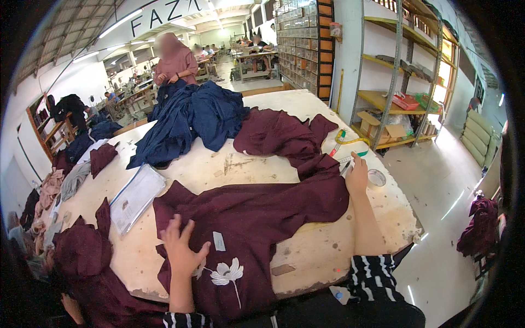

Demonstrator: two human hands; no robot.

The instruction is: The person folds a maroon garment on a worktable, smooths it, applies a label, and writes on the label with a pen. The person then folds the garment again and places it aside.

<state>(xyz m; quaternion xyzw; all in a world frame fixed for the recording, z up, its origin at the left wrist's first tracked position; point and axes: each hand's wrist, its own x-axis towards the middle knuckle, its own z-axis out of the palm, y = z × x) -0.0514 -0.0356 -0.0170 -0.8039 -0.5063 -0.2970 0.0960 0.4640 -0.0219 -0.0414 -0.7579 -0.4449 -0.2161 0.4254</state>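
A maroon garment [246, 209] lies spread over the table's near edge, with a white embroidered flower [227, 272] and a small pale label [219, 241] on it. Over its left part is my left hand [183, 246], fingers spread, holding nothing; whether it touches the cloth is unclear. My right hand [356, 174] is at the right, beside the garment's far right part, at a tape measure [353, 140] and a dark-tipped tool that I cannot identify. Its fingers are partly bent, and its grip cannot be made out. A roll of tape [376, 177] lies just right of it.
Navy garments [197, 115] and another maroon garment [279, 131] are heaped across the table [303, 96]. A clear plastic folder [137, 197] lies at left, near more maroon cloth [82, 250]. A person [176, 61] stands at the far side. Metal shelving [393, 82] stands at right.
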